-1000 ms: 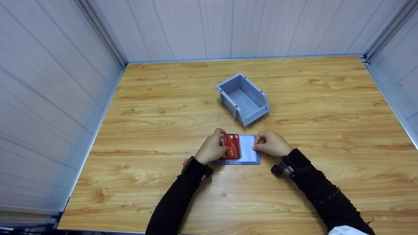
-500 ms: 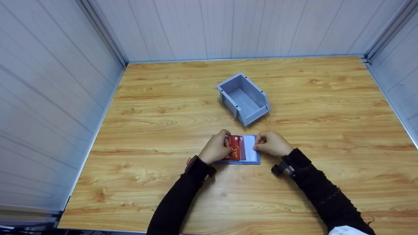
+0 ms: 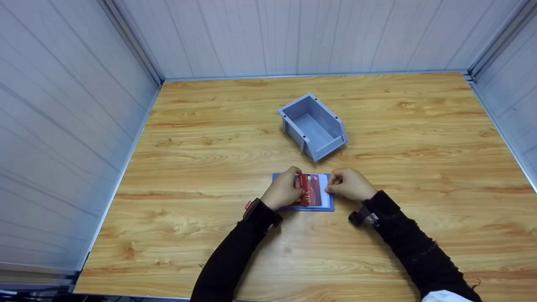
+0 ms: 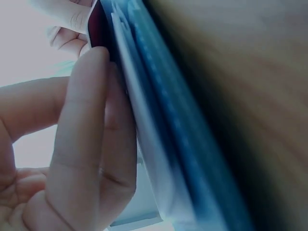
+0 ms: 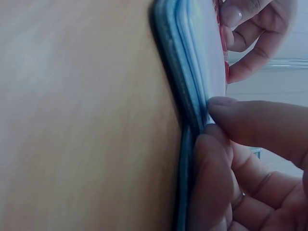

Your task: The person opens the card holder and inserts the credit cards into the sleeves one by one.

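Observation:
A blue card holder (image 3: 331, 207) lies spread on the table, its pale sleeve page (image 3: 324, 193) on top. My left hand (image 3: 282, 191) pinches a red VIP card (image 3: 311, 191) by its left part. The card's right part looks duller, under the clear film of the sleeve. At the sleeve's right edge, my right hand (image 3: 351, 184) pinches the page between thumb and index finger. The right wrist view shows this thumb (image 5: 240, 115) right on the page edge. In the left wrist view the card's dark red edge (image 4: 97, 26) stands above the layered pages.
A grey plastic bin (image 3: 312, 128) stands just beyond the card holder, turned at an angle. The wood-grain table (image 3: 201, 167) is bounded by white panel walls (image 3: 251, 37) at the back and sides.
My left hand has moved to the right with the VIP card, and more of the card lies under the sleeve film. My right hand has stayed at the sleeve's edge.

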`<state>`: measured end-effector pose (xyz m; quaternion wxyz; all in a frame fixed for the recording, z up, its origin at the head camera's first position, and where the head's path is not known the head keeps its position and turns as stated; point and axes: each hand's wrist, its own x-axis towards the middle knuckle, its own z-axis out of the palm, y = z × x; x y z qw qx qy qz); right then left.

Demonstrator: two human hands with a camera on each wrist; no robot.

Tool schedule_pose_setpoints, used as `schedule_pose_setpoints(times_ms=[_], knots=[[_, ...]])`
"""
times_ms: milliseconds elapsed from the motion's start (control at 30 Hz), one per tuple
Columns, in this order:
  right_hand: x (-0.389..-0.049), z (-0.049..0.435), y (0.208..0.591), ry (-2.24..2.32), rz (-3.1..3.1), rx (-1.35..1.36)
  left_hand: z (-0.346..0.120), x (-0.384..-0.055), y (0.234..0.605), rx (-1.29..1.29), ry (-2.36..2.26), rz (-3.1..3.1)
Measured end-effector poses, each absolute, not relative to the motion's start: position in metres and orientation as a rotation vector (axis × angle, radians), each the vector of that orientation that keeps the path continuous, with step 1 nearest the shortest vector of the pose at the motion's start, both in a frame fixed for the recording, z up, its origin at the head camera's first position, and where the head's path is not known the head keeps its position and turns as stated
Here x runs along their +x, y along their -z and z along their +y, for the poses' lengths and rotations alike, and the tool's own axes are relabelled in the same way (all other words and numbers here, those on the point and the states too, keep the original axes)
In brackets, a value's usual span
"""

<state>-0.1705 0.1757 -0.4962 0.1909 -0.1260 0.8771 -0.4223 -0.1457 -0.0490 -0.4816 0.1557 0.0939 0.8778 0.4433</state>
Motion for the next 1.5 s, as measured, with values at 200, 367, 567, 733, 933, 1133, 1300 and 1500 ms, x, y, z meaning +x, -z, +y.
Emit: schedule_pose_setpoints(times_ms=[200,367,567,733,933,1133,1300,1500], knots=[[-0.171,0.176,0.497,1.189,2.470,-0.372,-0.044,-0.147,0.481,0.280,-1.271,2.493],[-0.171,0.176,0.497,1.187,2.479,-0.396,-0.042,-0.147,0.481,0.295,-1.256,2.502],[-0.171,0.177,0.497,1.195,2.477,-0.423,-0.040,-0.148,0.480,0.320,-1.194,2.550],[-0.171,0.176,0.497,1.201,2.460,-0.414,-0.041,-0.148,0.481,0.335,-1.176,2.560],[-0.171,0.177,0.497,1.181,2.474,-0.416,-0.043,-0.146,0.480,0.314,-1.229,2.502],[-0.171,0.176,0.496,1.158,2.495,-0.408,-0.050,-0.140,0.478,0.306,-1.307,2.480],[-0.171,0.176,0.496,1.172,2.473,-0.387,-0.061,-0.138,0.477,0.301,-1.232,2.686],[-0.170,0.176,0.496,1.185,2.451,-0.368,-0.076,-0.135,0.477,0.202,-0.965,2.953]])
